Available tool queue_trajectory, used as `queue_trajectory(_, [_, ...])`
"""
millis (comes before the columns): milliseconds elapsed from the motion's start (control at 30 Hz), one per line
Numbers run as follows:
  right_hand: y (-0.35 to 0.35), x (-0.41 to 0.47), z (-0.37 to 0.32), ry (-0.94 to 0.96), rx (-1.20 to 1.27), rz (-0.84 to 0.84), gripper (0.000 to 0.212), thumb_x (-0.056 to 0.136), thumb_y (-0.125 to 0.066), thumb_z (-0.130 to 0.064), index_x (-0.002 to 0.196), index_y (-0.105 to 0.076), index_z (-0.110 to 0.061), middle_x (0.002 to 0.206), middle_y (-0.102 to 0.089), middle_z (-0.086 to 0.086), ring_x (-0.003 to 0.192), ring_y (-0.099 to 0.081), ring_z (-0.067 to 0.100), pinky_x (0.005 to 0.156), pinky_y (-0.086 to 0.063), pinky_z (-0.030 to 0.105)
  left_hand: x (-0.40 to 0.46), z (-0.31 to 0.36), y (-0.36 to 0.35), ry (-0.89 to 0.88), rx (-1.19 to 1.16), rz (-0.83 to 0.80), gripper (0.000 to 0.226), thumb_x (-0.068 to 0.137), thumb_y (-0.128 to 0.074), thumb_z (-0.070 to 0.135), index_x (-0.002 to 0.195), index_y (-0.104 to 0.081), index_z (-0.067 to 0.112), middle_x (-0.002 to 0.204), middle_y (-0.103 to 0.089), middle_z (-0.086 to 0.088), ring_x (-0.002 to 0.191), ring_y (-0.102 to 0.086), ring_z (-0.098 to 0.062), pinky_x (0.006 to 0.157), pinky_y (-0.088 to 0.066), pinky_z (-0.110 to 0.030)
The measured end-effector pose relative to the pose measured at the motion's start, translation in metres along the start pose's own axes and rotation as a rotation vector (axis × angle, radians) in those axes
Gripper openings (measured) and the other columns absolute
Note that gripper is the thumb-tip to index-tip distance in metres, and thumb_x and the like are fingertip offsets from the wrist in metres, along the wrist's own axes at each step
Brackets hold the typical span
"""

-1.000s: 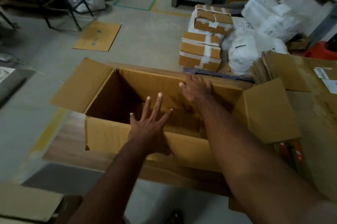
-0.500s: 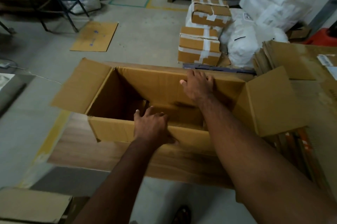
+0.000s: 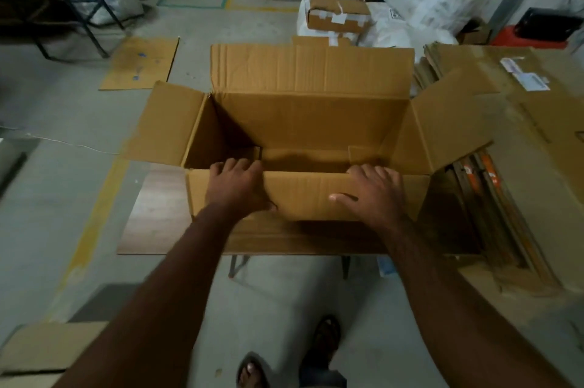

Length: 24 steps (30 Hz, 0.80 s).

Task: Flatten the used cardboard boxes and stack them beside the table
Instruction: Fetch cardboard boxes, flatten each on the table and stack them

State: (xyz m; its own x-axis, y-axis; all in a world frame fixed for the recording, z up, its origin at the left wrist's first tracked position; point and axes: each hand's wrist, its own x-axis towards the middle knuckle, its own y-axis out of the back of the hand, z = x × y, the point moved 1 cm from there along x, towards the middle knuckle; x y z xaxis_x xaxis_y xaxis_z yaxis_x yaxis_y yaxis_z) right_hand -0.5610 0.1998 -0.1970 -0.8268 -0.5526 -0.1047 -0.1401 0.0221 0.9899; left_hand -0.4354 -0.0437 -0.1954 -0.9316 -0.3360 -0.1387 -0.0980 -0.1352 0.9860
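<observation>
- Compared with half a second ago, the right hand [image 3: 374,190] has left the far wall of the open cardboard box [image 3: 303,131] and now sits on the near wall; the far flap, folded down before, now stands up behind the box.
- The left hand [image 3: 235,187] remains on the near wall, as it was half a second ago, its fingers [image 3: 232,166] curled over the top edge into the box and its thumb pressed on the outer face.
- The right hand's fingers hook over the same edge further right, thumb spread out along the outer face, so both hands grip that wall.
- The box stands on the wooden desk [image 3: 155,214], mouth upward, its long axis running left to right across the view.
- Its left and right flaps splay outward from the box; the inner bottom flaps lie in shadow.
- The box is plain brown corrugated board, rectangular, with vertical crease lines on the raised flap.
- Right of the box lies a stack of flattened cardboard [image 3: 521,122], its top sheet carrying a white label [image 3: 524,74].
- Beyond the box sits a taped parcel [image 3: 338,10] on white sacks [image 3: 423,5].
- Left of the box and beyond it, a flat cardboard sheet [image 3: 140,63] lies on the concrete floor.
- Below the desk's near edge, two sandalled feet [image 3: 325,337] show on the floor.
</observation>
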Motion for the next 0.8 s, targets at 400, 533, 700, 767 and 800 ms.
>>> queue_trajectory(400, [0.058,-0.022,-0.014,0.049,0.079,0.032,0.061,0.087,-0.067,-0.065,0.131,-0.056,-0.025,0.133,-0.056,0.003,0.126,-0.049,0.026,0.109,-0.026,0.046,-0.027,-0.059,0.054,-0.107,-0.127,0.049,0.061,0.074,-0.079,0.059,0.123,-0.059,0.028,0.125,-0.063,0.000,0.124,-0.053,-0.027,0.109,-0.035,-0.054])
queue_trajectory(533, [0.083,0.006,-0.015,0.077,0.010,0.081,0.063,0.088,-0.063,-0.066,0.133,-0.052,-0.023,0.139,-0.055,0.006,0.130,-0.047,0.029,0.108,-0.028,0.051,0.005,-0.061,0.083,-0.076,-0.226,0.108,0.064,0.076,-0.080,0.056,0.128,-0.055,0.028,0.116,-0.061,0.000,0.119,-0.058,-0.030,0.107,-0.042,-0.056])
queue_trajectory(700, [0.085,0.048,-0.025,-0.038,-0.008,0.327,0.052,0.099,-0.054,-0.054,0.139,-0.051,-0.021,0.145,-0.052,0.005,0.133,-0.046,0.029,0.106,-0.032,0.054,0.033,-0.033,0.069,-0.044,-0.080,0.251,0.061,0.104,-0.033,0.055,0.158,-0.023,0.030,0.168,-0.016,-0.009,0.155,-0.011,-0.033,0.118,-0.007,-0.068])
queue_trajectory(767, [0.080,0.064,-0.024,-0.060,0.060,0.320,0.048,0.102,-0.051,-0.050,0.141,-0.049,-0.021,0.150,-0.049,0.003,0.138,-0.043,0.028,0.109,-0.031,0.056,0.045,-0.025,0.056,-0.029,-0.082,0.285,0.062,0.104,-0.020,0.057,0.160,-0.018,0.030,0.170,-0.010,-0.008,0.156,-0.006,-0.033,0.117,-0.002,-0.071])
queue_trajectory(800, [0.075,0.071,-0.023,-0.053,0.082,0.286,0.049,0.104,-0.046,-0.051,0.144,-0.047,-0.022,0.154,-0.045,0.003,0.142,-0.039,0.027,0.112,-0.028,0.058,0.053,-0.022,0.051,-0.017,-0.081,0.287,0.064,0.104,-0.017,0.059,0.160,-0.016,0.028,0.170,-0.009,-0.008,0.157,-0.005,-0.032,0.117,-0.001,-0.071])
